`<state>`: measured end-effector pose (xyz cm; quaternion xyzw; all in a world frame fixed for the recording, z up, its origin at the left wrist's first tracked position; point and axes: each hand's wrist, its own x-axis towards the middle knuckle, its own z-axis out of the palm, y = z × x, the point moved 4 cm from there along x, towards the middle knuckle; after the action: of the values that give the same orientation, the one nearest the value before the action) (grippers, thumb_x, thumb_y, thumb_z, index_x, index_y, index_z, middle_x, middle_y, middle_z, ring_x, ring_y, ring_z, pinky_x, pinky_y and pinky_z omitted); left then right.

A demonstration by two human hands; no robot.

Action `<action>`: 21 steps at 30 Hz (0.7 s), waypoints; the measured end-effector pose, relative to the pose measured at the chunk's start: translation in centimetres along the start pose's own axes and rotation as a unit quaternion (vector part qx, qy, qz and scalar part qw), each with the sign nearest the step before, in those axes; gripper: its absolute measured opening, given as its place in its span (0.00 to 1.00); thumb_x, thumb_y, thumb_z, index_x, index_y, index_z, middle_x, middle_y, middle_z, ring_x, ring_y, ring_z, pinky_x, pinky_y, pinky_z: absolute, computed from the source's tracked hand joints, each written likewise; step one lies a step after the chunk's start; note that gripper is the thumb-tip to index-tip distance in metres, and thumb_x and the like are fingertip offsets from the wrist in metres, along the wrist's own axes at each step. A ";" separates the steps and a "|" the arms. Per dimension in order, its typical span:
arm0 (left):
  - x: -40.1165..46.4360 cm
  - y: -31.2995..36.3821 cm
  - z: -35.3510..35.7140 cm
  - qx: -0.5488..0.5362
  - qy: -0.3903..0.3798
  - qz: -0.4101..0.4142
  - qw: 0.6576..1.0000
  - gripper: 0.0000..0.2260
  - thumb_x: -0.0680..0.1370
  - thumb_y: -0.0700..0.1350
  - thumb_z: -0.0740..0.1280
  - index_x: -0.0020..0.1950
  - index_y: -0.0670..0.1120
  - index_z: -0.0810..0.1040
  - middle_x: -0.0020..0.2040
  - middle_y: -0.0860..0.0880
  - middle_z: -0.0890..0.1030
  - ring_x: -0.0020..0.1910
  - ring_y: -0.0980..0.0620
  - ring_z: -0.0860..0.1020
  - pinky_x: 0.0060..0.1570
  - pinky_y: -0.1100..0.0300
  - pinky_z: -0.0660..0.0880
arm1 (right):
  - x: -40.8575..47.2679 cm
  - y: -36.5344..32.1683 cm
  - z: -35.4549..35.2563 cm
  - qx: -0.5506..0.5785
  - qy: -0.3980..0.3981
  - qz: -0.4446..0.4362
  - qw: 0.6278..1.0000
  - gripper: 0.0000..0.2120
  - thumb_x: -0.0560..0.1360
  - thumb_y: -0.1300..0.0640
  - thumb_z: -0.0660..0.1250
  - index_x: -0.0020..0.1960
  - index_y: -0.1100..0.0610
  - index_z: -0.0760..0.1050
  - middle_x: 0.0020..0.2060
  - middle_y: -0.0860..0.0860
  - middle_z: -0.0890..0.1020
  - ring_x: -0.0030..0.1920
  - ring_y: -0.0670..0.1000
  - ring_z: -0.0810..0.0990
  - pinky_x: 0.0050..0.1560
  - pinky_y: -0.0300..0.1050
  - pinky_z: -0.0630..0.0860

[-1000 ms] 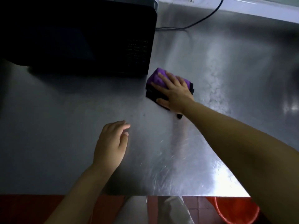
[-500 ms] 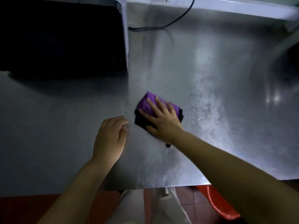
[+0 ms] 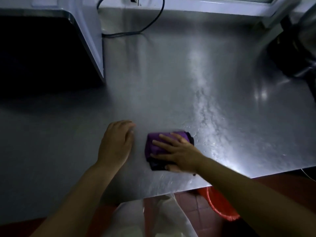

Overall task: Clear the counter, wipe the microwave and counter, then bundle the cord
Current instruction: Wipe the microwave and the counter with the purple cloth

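Observation:
A folded purple and black cloth point(image 3: 154, 144) lies on the steel counter point(image 3: 171, 82) near its front edge. My right hand point(image 3: 177, 151) presses flat on the cloth with straight fingers. My left hand point(image 3: 116, 144) rests on the bare counter just left of the cloth, fingers relaxed, holding nothing. The microwave point(image 3: 51, 48) stands at the back left, its dark front facing me. Its black cord point(image 3: 136, 31) runs from behind it along the counter and up the back wall.
A wet streak point(image 3: 205, 117) shines on the counter right of the cloth. A dark appliance point(image 3: 297, 48) stands at the far right. Below the counter edge sit a red basin point(image 3: 220, 207) and a white plastic bag point(image 3: 153, 218) on the red tiled floor.
My right hand has dragged the cloth from beside the microwave toward the front edge of the counter. My left hand has stayed resting on the counter.

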<state>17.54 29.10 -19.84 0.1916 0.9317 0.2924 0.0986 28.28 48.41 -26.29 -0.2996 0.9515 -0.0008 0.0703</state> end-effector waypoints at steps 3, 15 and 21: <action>0.1 0.2 0.6 0.000 -0.003 -0.026 1.000 0.12 0.78 0.41 0.60 0.60 0.46 0.77 0.60 0.48 0.77 0.61 0.50 0.69 0.58 0.62 0.62 | 2.0 3.9 -0.7 -0.005 0.001 0.029 1.000 0.26 0.75 0.38 0.55 0.72 0.39 0.60 0.75 0.49 0.59 0.76 0.56 0.52 0.69 0.63 0.56; -0.1 1.1 2.2 0.001 -0.017 -0.051 0.999 0.12 0.79 0.41 0.61 0.61 0.46 0.76 0.59 0.49 0.78 0.61 0.52 0.72 0.57 0.64 0.65 | 8.3 16.6 -2.2 0.000 -0.014 0.157 0.988 0.28 0.76 0.39 0.55 0.74 0.37 0.51 0.77 0.47 0.51 0.76 0.56 0.49 0.71 0.63 0.50; 0.8 3.0 3.4 0.009 -0.031 -0.039 0.999 0.12 0.78 0.43 0.61 0.60 0.47 0.77 0.60 0.50 0.77 0.61 0.53 0.71 0.57 0.65 0.64 | 4.2 12.2 -1.2 0.036 0.004 0.232 0.972 0.30 0.74 0.37 0.53 0.74 0.38 0.50 0.77 0.50 0.51 0.76 0.57 0.48 0.71 0.62 0.48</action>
<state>18.69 33.36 -20.88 0.1652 0.9375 0.2738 0.1373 17.76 56.00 -26.23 -0.0685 0.9946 -0.0195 0.0757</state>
